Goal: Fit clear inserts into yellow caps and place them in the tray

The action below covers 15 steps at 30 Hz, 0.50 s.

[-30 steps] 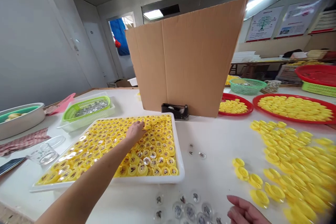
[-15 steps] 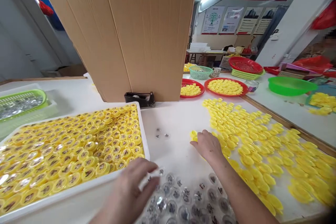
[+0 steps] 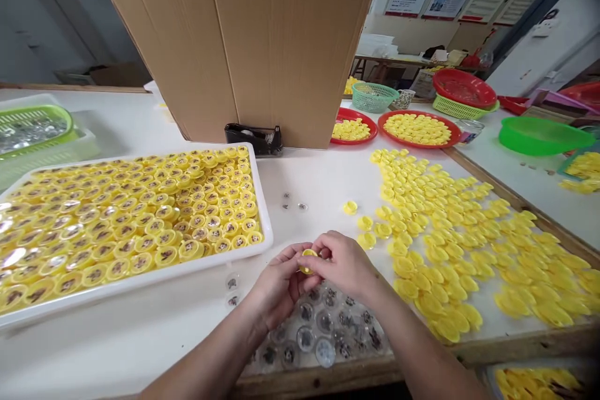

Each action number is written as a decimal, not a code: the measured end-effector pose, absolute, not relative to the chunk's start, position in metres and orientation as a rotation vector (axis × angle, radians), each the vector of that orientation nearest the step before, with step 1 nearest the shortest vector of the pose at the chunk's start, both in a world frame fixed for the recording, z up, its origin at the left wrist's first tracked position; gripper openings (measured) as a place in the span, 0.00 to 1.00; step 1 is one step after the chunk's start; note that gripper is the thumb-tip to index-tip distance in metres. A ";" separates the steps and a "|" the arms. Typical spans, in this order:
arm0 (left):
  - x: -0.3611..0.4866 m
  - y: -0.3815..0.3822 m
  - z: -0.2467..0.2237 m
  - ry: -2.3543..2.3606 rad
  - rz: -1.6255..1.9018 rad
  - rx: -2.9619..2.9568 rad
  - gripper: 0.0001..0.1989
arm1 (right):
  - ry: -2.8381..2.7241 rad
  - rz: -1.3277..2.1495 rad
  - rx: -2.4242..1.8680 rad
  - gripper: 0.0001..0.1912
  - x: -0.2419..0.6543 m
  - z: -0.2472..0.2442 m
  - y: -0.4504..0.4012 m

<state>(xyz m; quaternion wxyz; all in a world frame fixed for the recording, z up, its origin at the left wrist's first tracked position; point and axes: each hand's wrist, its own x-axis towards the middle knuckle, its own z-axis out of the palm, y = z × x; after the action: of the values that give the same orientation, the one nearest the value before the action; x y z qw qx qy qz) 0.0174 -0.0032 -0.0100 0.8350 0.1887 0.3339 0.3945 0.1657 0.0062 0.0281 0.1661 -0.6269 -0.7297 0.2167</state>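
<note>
Both hands meet over the near middle of the table. A small round yellow plastic piece [image 3: 308, 254] sits between them, pinched by the fingers of my left hand [image 3: 280, 281] and my right hand [image 3: 344, 264]. Whether a clear disc is pressed into it is too small to tell. Beneath and in front of my hands lie many clear round discs [image 3: 324, 351] with dark printed pictures. To the right spread loose yellow pieces [image 3: 422, 234], a few of them near my right hand. On the left, a white tray [image 3: 268, 225] is filled with yellow pieces bearing printed faces.
A tall cardboard sheet [image 3: 281, 44] stands at the back behind a black tape dispenser [image 3: 254, 139]. Red plates [image 3: 457, 133] of yellow pieces, a green basin [image 3: 544, 135] and a mesh basket [image 3: 374, 97] are at back right. A green basket [image 3: 70, 119] stands far left.
My right hand has come from the loose yellow pieces to the middle, and my left hand has moved right to meet it. The yellow piece is now between them. The view has tipped down.
</note>
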 end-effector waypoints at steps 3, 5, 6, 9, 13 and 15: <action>0.011 0.000 -0.014 0.712 0.856 0.369 0.10 | -2.047 0.645 -1.763 0.09 0.172 0.022 0.005; 0.006 0.002 -0.016 0.741 0.855 0.373 0.08 | -2.058 0.650 -1.775 0.04 0.180 0.012 0.004; 0.004 0.003 -0.016 0.758 0.854 0.378 0.08 | -2.075 0.658 -1.781 0.02 0.184 0.006 0.003; 0.001 0.004 -0.016 0.793 0.860 0.396 0.08 | -2.129 0.695 -1.791 0.05 0.188 -0.012 -0.003; 0.001 0.003 -0.016 0.761 0.869 0.394 0.13 | -2.138 0.701 -1.777 0.05 0.188 -0.027 -0.009; 0.001 0.002 -0.017 0.730 0.852 0.376 0.14 | -2.108 0.681 -1.757 0.06 0.189 -0.027 -0.010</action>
<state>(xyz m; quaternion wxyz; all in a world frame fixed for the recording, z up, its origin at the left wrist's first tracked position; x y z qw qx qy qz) 0.0012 0.0024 -0.0167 0.8300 0.1772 0.3440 0.4016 0.1885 -0.0100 -0.0273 0.1561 -0.6138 -0.7364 0.2380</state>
